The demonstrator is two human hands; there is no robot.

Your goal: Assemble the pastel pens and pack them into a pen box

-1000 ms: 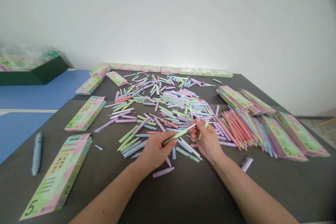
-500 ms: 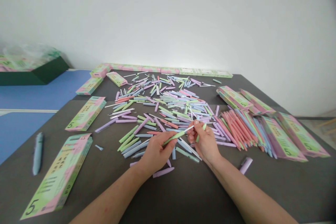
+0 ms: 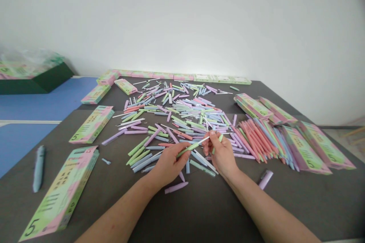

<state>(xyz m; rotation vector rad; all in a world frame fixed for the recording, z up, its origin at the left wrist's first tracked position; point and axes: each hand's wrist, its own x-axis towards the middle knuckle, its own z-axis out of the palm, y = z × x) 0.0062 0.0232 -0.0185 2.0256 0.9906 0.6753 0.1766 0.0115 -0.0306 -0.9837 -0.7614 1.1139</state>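
Between the thumb and fingers of my left hand (image 3: 172,159) is a light green pen barrel (image 3: 193,146), slanting up to the right. A white refill (image 3: 204,139) sticks out of its upper end. My right hand (image 3: 224,153) pinches the far tip of that refill, and a second light green pen part (image 3: 219,139) is tucked in the same hand. Beneath both hands lies a loose heap of pastel pen parts (image 3: 188,121) in green, purple, blue and coral. A purple pen part (image 3: 176,188) rests on the table just in front of my left hand.
Flat pen boxes lie at left, among them a near box (image 3: 61,193). Assembled-looking pens (image 3: 259,138) lie in a row at right beside more boxes (image 3: 308,150). A blue pen (image 3: 38,169) and a purple cap (image 3: 265,179) lie apart. A dark green tray (image 3: 51,78) stands far left.
My right hand has shifted slightly left and the green part in it has tilted a little. My left hand keeps its hold on the barrel. The view has moved slightly.
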